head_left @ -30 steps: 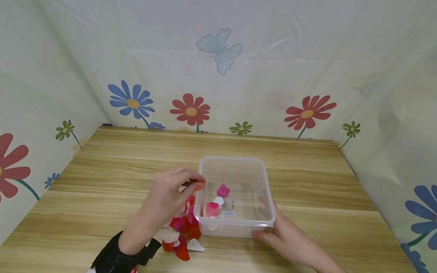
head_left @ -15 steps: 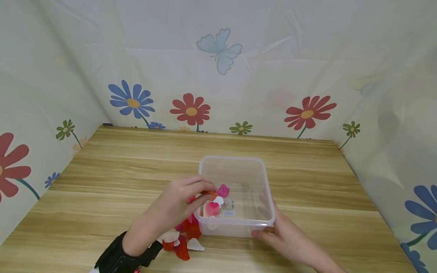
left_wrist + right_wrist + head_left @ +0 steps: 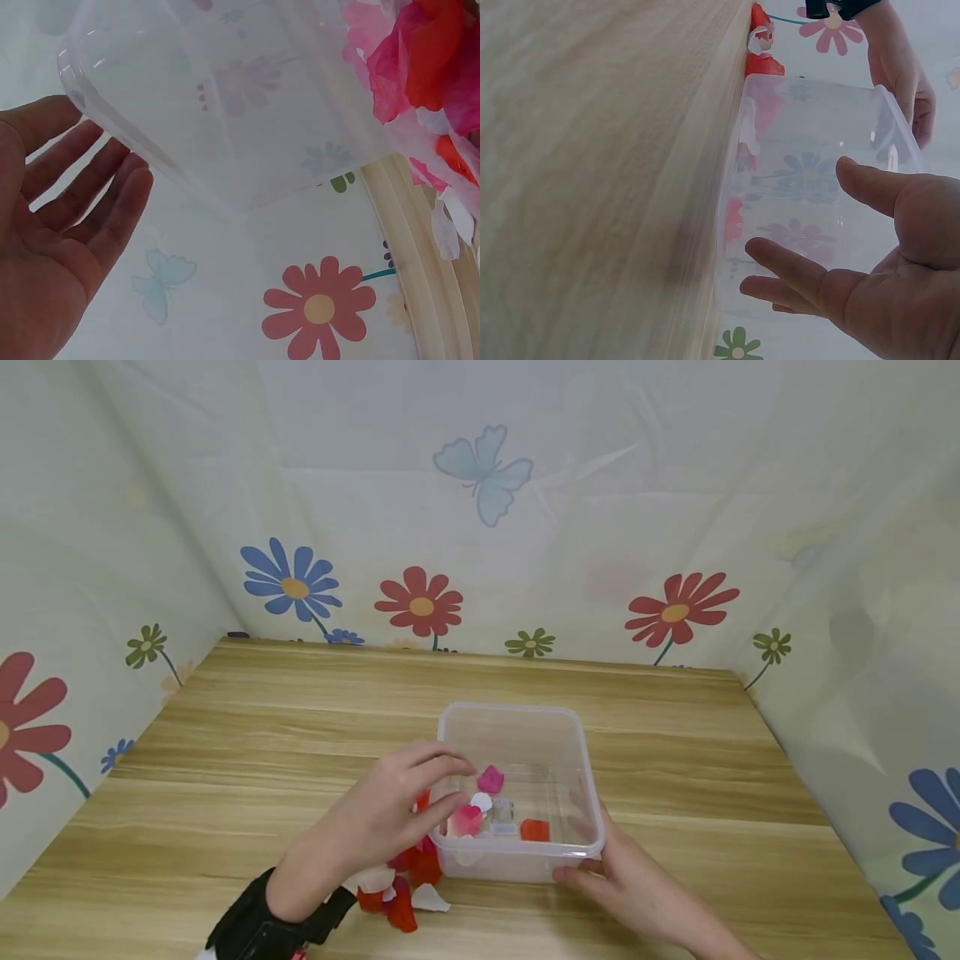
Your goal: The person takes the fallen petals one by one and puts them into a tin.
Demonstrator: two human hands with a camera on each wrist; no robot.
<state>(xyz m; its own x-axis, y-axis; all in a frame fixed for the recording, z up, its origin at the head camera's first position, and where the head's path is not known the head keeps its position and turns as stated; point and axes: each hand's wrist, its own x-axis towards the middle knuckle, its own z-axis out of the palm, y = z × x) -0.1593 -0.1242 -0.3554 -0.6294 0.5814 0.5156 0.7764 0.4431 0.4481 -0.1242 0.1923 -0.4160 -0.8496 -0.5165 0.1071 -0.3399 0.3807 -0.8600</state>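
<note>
A clear plastic box (image 3: 517,860) stands on the table, holding a magenta petal (image 3: 491,779), a white petal (image 3: 481,802), a pink petal (image 3: 467,821) and an orange-red petal (image 3: 535,830). Over its left rim reaches my left hand (image 3: 397,802), thumb and fingers parted with nothing between them. In the left wrist view those fingers (image 3: 120,202) show spread beside the rim. My right hand (image 3: 622,877) holds the box at its near right corner, thumb on the front wall and the other fingers along the right side.
A loose heap of red, pink and white petals (image 3: 423,867) lies against the box's left side, partly hidden by my left arm. One white petal (image 3: 431,897) lies at its near edge. Flower-printed cloth (image 3: 570,552) walls in the wooden table (image 3: 675,735) at the back and sides.
My left hand has moved right over the box and let go of the orange-red petal, which now lies on the box floor near the front. The right hand has stayed put.
</note>
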